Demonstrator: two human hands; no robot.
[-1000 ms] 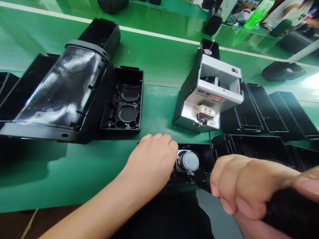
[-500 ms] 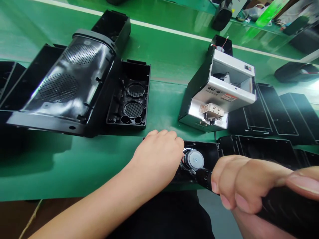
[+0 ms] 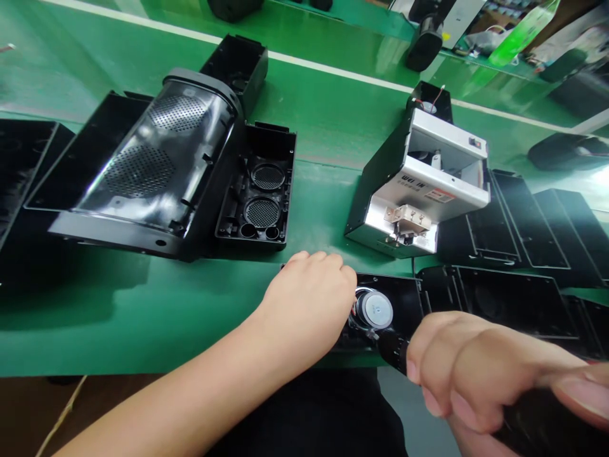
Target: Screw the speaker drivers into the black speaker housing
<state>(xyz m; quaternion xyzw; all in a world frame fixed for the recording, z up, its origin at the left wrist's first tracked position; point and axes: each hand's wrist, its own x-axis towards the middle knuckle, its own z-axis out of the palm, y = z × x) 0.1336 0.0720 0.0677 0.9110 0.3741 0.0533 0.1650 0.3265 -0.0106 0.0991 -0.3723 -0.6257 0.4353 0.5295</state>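
Note:
My right hand (image 3: 471,368) is wrapped round a black electric screwdriver (image 3: 394,350). The tip of this screwdriver meets the lower rim of a round speaker driver (image 3: 377,310) with a grey magnet back. That driver sits inside an open black speaker housing (image 3: 398,289) near the bench's front edge. Over the housing's left part lies my left hand (image 3: 311,298), knuckles up and fingers curled in beside the driver. Its fingertips are hidden, and so is whatever they hold. Just behind the housing stands a silver and black screw feeder (image 3: 419,184).
An open speaker housing (image 3: 259,190) with two round grilles lies left of centre. Beside it, a glossy black speaker shell (image 3: 157,152) leans over other black housings. More black housings (image 3: 514,298) line the right side of the green bench (image 3: 190,317). A green bottle (image 3: 523,35) lies far back.
The whole scene has shifted slightly right and down as the view moved. Both hands keep their places at the housing, and the screwdriver tip stays at the driver's rim.

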